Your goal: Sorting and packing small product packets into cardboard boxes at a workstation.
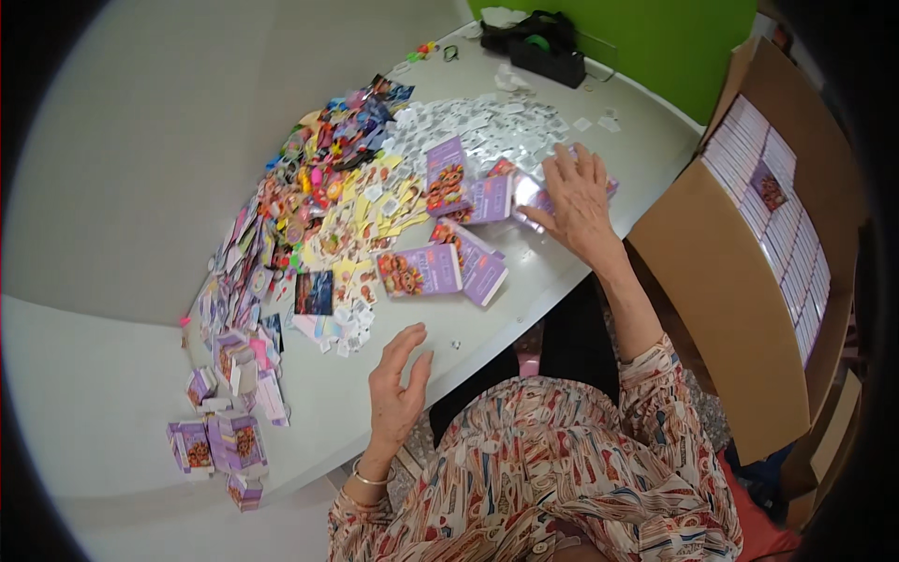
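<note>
My right hand (579, 208) lies with its fingers stretched out over purple boxes (531, 193) near the table's right side, partly hiding them. My left hand (398, 386) hovers by the table's front edge, thumb and fingers apart, with nothing in it. Between the hands, several small purple cartons with a colourful picture lie loosely: one carton (420, 270) is nearest my left hand, a tilted carton (483, 272) overlaps others beside it, and another carton (446, 176) lies farther back.
Beyond the cartons spread small white-and-silver packets (478, 131), yellow cut-outs (361, 220) and a heap of colourful trinkets (314, 178). Open purple cartons (234, 440) sit at the left. A black tape dispenser (552, 64) stands at the back. Right of the table, a large cardboard box (726, 300) holds rows of cartons.
</note>
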{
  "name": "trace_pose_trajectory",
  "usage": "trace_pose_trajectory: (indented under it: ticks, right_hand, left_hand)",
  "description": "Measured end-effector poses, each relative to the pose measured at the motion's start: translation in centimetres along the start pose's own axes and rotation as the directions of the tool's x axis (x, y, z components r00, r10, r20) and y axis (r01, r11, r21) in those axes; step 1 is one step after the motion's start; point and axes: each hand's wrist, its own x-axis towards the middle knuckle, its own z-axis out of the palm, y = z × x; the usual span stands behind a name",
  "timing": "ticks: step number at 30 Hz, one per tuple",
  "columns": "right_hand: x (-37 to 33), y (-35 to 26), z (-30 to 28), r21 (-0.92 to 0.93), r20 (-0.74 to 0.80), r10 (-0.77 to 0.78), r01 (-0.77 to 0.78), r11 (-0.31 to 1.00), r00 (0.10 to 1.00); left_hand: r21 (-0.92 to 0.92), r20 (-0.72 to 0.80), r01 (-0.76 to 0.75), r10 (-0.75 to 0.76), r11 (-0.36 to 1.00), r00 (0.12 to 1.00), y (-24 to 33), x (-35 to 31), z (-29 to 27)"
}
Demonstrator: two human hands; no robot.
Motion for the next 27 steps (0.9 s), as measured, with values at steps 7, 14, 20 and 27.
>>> trace_pose_trajectory:
  ticks: [7, 14, 20, 27]
  right_hand:
    - [-0.1, -1.6, 2.0, 0.014, 0.065, -0.073, 0.072, 0.997, 0.995]
    - [0.9, -0.2, 1.9, -0.075, 0.006, -0.158, 0.158, 0.984, 0.987]
    - [2.2, -2.5, -6.5, 0.084, -0.419, -0.180, 0.235, 0.968, 0.890]
    - [-2.2, -10.8, -10.2, 0.699, -0.096, -0.638, 0.508, 0.503, 0.764]
  left_hand:
    - [-0.040, 0.027, -0.037, 0.038, 0.999, 0.999, 0.2, 0.4, 0.4]
    - [-0.090, 0.001, -0.055, 0.055, 0.994, 0.998, -0.4, 0.4, 0.5]
    - [-0.138, -0.033, -0.016, 0.012, 0.990, 0.999, 0.7, 1.1, -0.3]
    - [0.475, -0.013, -0.404, 0.465, 0.782, 0.885, 3.1, 1.3, -2.2]
